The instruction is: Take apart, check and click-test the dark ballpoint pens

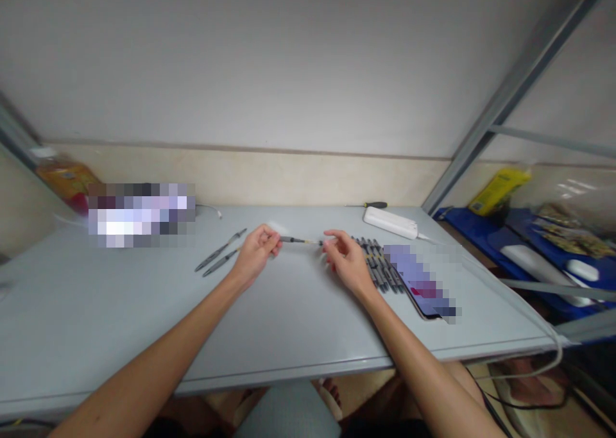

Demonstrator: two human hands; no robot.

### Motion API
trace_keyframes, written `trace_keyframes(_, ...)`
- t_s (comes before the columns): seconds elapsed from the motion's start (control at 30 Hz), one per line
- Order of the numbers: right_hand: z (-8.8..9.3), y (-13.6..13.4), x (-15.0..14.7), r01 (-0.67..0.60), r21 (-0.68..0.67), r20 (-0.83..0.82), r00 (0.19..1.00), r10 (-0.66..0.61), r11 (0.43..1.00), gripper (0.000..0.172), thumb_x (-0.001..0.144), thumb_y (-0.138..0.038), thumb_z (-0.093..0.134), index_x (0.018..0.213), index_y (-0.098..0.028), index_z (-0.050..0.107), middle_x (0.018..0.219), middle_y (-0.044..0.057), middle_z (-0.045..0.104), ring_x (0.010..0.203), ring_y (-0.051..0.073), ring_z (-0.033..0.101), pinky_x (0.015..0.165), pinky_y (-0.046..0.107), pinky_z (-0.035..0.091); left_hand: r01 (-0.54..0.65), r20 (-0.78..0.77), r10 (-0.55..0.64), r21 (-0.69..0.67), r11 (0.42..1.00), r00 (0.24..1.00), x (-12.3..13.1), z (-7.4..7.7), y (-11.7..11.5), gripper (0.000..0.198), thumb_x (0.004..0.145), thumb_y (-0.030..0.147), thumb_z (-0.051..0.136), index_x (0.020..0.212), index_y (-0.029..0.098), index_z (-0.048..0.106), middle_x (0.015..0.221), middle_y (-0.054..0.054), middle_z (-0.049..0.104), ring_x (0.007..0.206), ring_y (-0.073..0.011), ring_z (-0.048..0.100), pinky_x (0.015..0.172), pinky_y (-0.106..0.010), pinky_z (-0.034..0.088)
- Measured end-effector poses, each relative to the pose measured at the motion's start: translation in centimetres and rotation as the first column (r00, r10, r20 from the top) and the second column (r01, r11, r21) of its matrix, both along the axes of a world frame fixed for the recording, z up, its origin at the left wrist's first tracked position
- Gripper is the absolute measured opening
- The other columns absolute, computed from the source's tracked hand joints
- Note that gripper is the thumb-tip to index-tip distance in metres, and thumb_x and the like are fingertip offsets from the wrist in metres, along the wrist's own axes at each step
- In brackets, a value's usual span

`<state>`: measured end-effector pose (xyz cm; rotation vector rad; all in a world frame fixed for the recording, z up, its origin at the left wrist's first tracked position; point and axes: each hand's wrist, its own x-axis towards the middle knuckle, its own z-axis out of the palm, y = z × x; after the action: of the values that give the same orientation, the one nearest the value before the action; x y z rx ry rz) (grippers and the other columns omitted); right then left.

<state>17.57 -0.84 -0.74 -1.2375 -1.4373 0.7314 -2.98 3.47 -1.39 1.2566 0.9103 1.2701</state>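
Note:
Above the middle of the desk, my left hand (pixel 257 252) is closed around the dark grey barrel of a pen (pixel 289 239). A thin, pale refill (pixel 312 242) reaches from the barrel toward my right hand (pixel 349 261), whose thumb and fingers close on its dark far end; the exact grip is partly hidden. Two more grey pens (pixel 216 255) lie left of my left hand, one partly behind it. Beside and behind my right wrist, several dark grey pens (pixel 382 271) are laid in rows.
A phone (pixel 421 284) with a blurred screen lies right of the pen rows. Behind are a white power strip (pixel 391 222) with a cable and a screwdriver (pixel 375 204). A blurred bright object (pixel 139 213) and an orange bottle (pixel 67 175) stand at left. A blue shelf (pixel 462 223) adjoins at right.

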Motion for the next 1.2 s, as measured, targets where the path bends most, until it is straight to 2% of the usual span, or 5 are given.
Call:
trace_keyframes(0.27, 0.19, -0.18, -0.05, -0.033, -0.029, 0.053, 0.998, 0.034, 0.999, 0.031, 0.078, -0.043, 0.054, 0.083, -0.015, 0.065, 0.059, 0.0, 0.056, 0.048, 0.011, 0.048, 0.046, 0.022, 0.039, 0.011, 0.003, -0.01, -0.024, 1.0, 1.0, 0.0, 0.25, -0.13, 0.028, 0.068, 0.037, 0.068, 0.07, 0.017, 0.049, 0.055, 0.004, 0.055, 0.051, -0.0077, 0.05, 0.055, -0.021, 0.038)
trace_keyframes(0.47, 0.48, -0.27, -0.04, -0.015, -0.072, 0.134, 0.991, 0.025, 0.997, 0.052, 0.085, -0.052, 0.039, 0.051, -0.016, 0.055, 0.041, -0.002, 0.044, 0.04, 0.009, 0.039, 0.043, 0.022, 0.031, 0.032, -0.021, -0.033, -0.028, 0.999, 0.999, 0.2, 0.52, -0.47, 0.027, 0.067, 0.036, 0.069, 0.069, 0.017, 0.049, 0.057, 0.003, 0.057, 0.052, -0.0082, 0.051, 0.056, -0.022, 0.039)
trace_keyframes(0.57, 0.33, -0.19, 0.03, -0.006, -0.046, 0.13, 0.991, 0.012, 0.999, 0.047, 0.085, -0.051, 0.04, 0.06, -0.015, 0.059, 0.046, -0.002, 0.046, 0.044, 0.01, 0.042, 0.044, 0.021, 0.032, 0.028, -0.016, -0.028, -0.029, 0.999, 0.999, 0.15, 0.39, -0.34, 0.026, 0.068, 0.035, 0.067, 0.069, 0.017, 0.049, 0.057, 0.003, 0.057, 0.052, -0.0081, 0.05, 0.056, -0.022, 0.039)
trace_keyframes(0.73, 0.26, -0.23, -0.05, 0.009, 0.067, 0.083, 0.996, -0.014, 0.998, 0.04, 0.074, -0.039, 0.06, 0.108, -0.018, 0.057, 0.076, 0.002, 0.06, 0.057, 0.011, 0.052, 0.049, 0.021, 0.04, 0.009, 0.027, -0.008, -0.057, 0.998, 1.0, 0.1, 0.29, -0.12, 0.026, 0.068, 0.035, 0.068, 0.068, 0.017, 0.049, 0.054, 0.004, 0.055, 0.049, -0.0074, 0.048, 0.053, -0.021, 0.038)
trace_keyframes(1.2, 0.13, -0.39, -0.08, 0.03, 0.124, 0.293, 0.954, -0.065, 0.992, 0.027, 0.08, -0.037, 0.054, 0.091, -0.016, 0.068, 0.07, 0.005, 0.067, 0.054, 0.014, 0.053, 0.055, 0.025, 0.042, 0.117, 0.154, -0.085, -0.21, 0.971, 0.984, 0.12, 0.71, -0.37, 0.033, 0.061, 0.032, 0.074, 0.062, 0.016, 0.045, 0.053, 0.004, 0.051, 0.046, -0.0049, 0.044, 0.05, -0.02, 0.036)
